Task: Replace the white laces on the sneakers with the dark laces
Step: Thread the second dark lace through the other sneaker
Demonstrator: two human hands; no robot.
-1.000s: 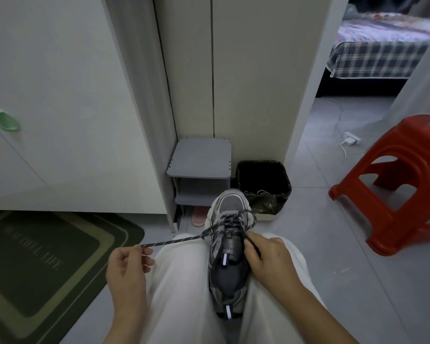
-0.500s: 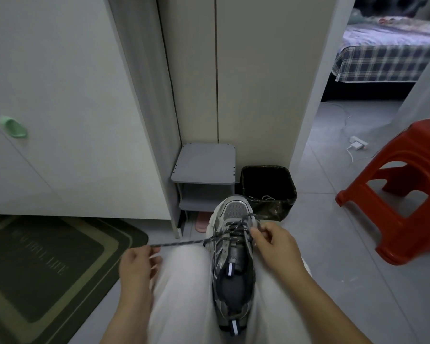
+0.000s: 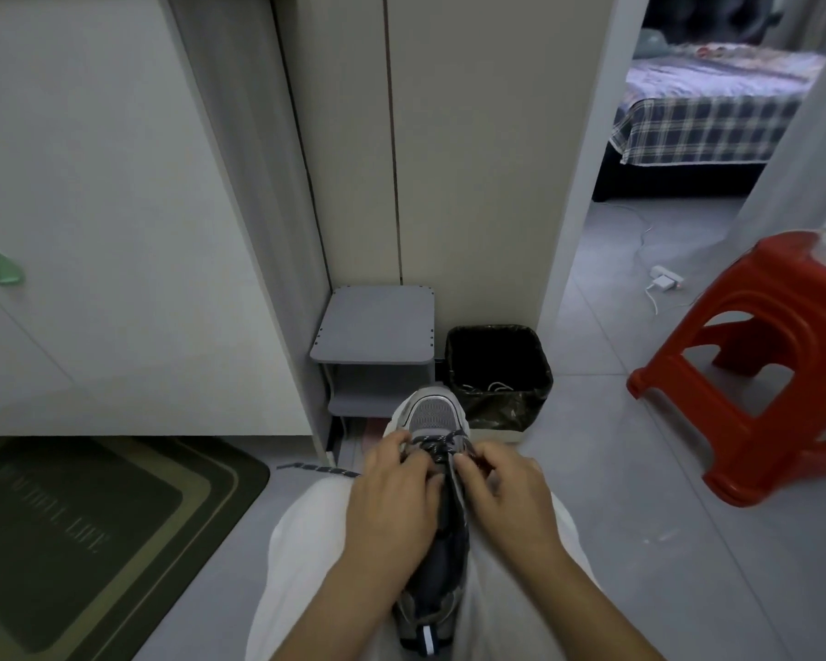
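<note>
We see the grey sneaker (image 3: 434, 424) wedged between the white-trousered knees, toe just short of the black bin (image 3: 499, 374). Left hand (image 3: 392, 505) and right hand (image 3: 506, 493) both pinch the dark lace (image 3: 437, 443) at the upper eyelets (fingers closed on it); one loose lace end trails away from the bin, past the left knee.

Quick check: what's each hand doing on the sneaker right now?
Left hand: fingers pinched on the dark speckled lace at the grey sneaker.
Right hand: fingertips pinched at the same lacing; what they grip cannot be told.
</note>
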